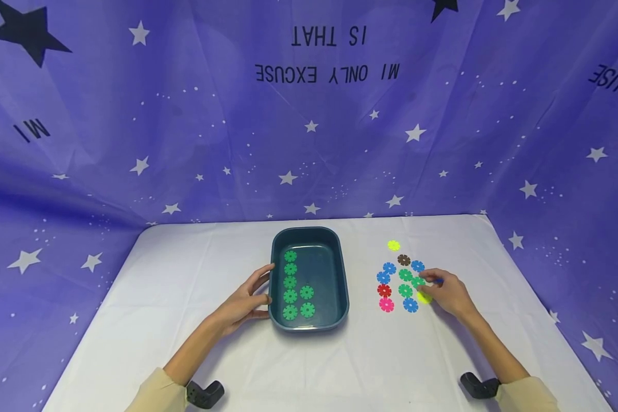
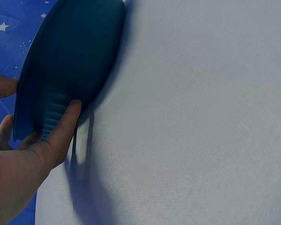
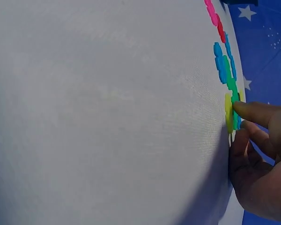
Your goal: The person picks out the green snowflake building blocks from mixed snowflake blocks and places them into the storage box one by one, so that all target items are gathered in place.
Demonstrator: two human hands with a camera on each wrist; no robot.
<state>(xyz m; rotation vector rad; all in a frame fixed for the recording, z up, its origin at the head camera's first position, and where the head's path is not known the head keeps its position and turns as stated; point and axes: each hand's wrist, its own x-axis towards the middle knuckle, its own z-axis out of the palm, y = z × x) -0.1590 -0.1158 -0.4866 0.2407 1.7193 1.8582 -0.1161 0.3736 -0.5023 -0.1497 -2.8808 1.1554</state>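
A dark teal tray (image 1: 344,286) stands mid-table with several green flower-shaped discs (image 1: 290,283) lying flat in its left half. My left hand (image 1: 260,286) holds the tray's left wall; in the left wrist view the thumb (image 2: 65,124) presses the outer wall of the tray (image 2: 75,51) and the fingers reach over the rim. To the right lies a cluster of loose discs in blue, green, red, pink, brown and yellow. My right hand (image 1: 432,281) is at the cluster's right edge, its index finger and thumb pinching one green disc (image 1: 417,281), which still lies on the cloth.
The table (image 1: 185,274) is covered by a white cloth, with purple star-printed fabric behind and at both sides. A yellow disc (image 1: 424,297) lies just under my right hand and another yellow disc (image 1: 393,245) lies farthest back. A black wrist mount (image 1: 206,393) shows on each forearm.
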